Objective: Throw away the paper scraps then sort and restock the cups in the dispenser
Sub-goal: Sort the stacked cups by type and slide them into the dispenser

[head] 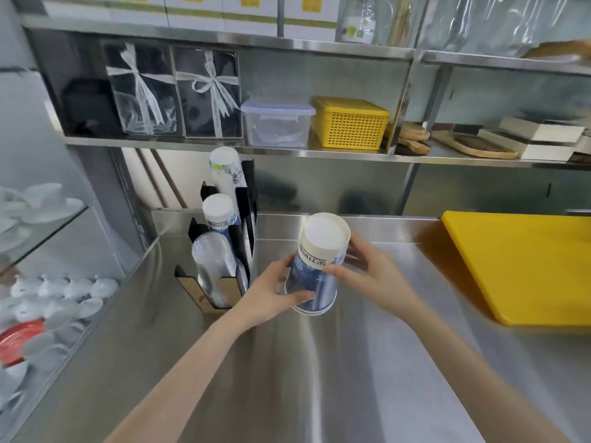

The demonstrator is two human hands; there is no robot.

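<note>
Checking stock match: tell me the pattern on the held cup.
The cup, upside down, has a white base band with dark lettering above a blue printed design. Head view shows it best.

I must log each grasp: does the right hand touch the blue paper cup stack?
Touching. The head view shows the right hand with fingers curled against the side of the blue paper cup stack.

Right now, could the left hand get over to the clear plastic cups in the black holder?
Probably yes. The left hand is beside the cup dispenser, with bare counter between it and the clear cups. But it grips the blue paper cups together with the right hand.
</note>
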